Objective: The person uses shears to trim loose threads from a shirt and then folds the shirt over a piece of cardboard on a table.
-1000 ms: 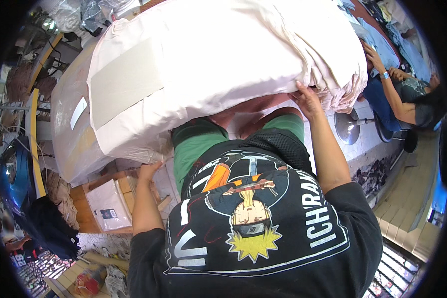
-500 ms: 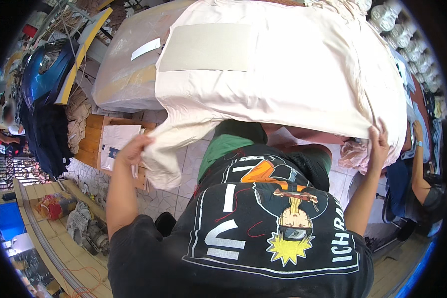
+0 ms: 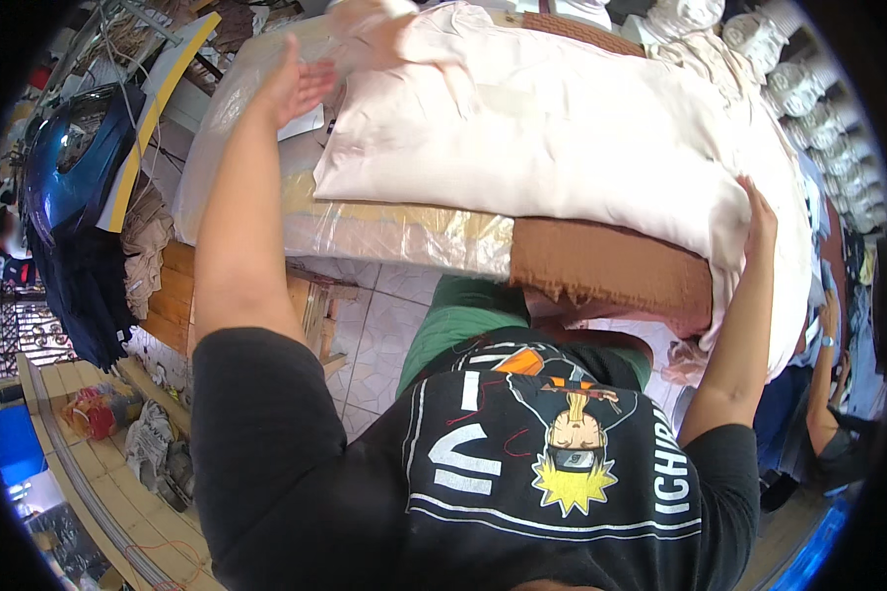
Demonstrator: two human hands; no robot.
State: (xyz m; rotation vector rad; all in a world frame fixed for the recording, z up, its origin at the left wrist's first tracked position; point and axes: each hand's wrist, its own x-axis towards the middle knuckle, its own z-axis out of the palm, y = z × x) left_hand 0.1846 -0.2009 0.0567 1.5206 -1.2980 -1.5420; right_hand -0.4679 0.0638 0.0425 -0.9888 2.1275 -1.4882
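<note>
A pale cream shirt lies across the padded table, its near side folded back over the flat grey-beige card that earlier lay in view. One sleeve is up at the far left, blurred by motion. My left hand is held out above the table's left part, fingers spread, with nothing in it, just short of the sleeve. At the shirt's right side, my right hand is closed on the fabric near the edge; its fingertips are partly hidden. A white paper slip shows below my left hand.
Clear plastic sheeting covers the table's left part, beside a brown cloth patch. Wrapped white bundles line the far right. A co-worker's arm is at right. A blue glossy shell and dark cloth stand at left.
The shirt's near part has been turned away from me over the card, baring the table's front. My left hand has let go of the sleeve and moved far forward; the right has shifted slightly forward.
</note>
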